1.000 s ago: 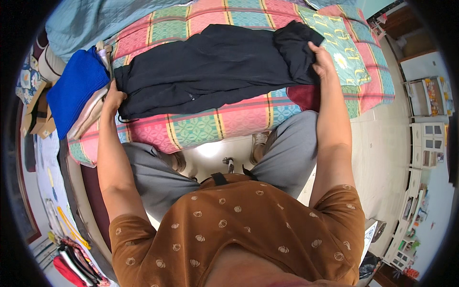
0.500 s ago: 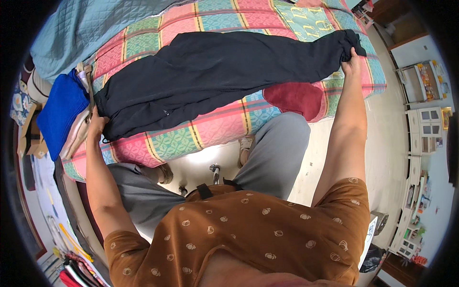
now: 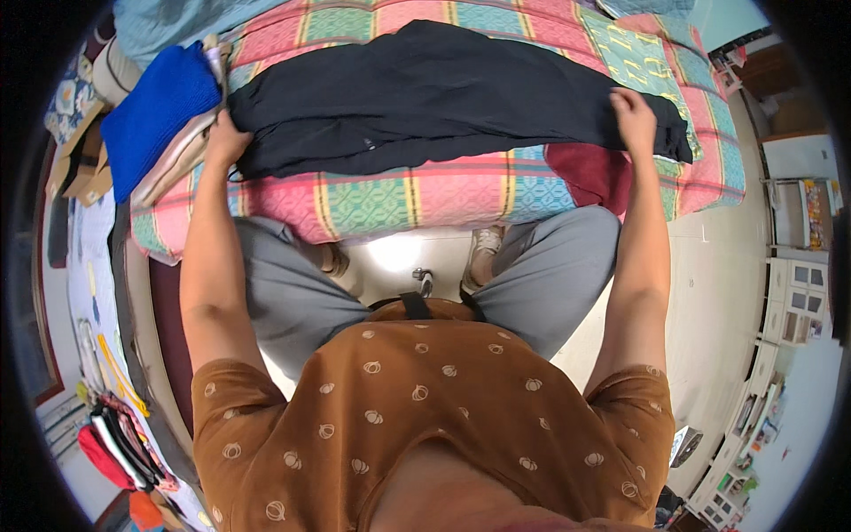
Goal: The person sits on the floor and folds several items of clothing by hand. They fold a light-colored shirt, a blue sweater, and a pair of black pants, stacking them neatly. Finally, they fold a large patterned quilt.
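A pair of black trousers (image 3: 417, 97) lies stretched sideways across the bed, one leg laid over the other. Its wide end is at the left and the narrow cuffs are at the right. My left hand (image 3: 229, 142) grips the wide end at its near corner, thumb on top, with the other fingers partly hidden. Near the cuffs, my right hand (image 3: 634, 121) rests on the legs with its fingers curled into the cloth. A dark red cloth (image 3: 589, 173) pokes out from under the trousers beside my right wrist. Next to my left hand is a pile of folded clothes topped by a blue knit (image 3: 164, 106).
The bed has a checkered pink, green and blue cover (image 3: 363, 204). A pale green patterned cloth (image 3: 629, 53) lies at the far right, and a blue quilt (image 3: 177, 27) at the far left. An opened cardboard box (image 3: 86, 164) stands left of the clothes pile.
The trouser legs' right end has flattened out and lies straighter. My right hand has shifted from the bunched cuffs a little inward along the legs. My left hand stays at the wide end.
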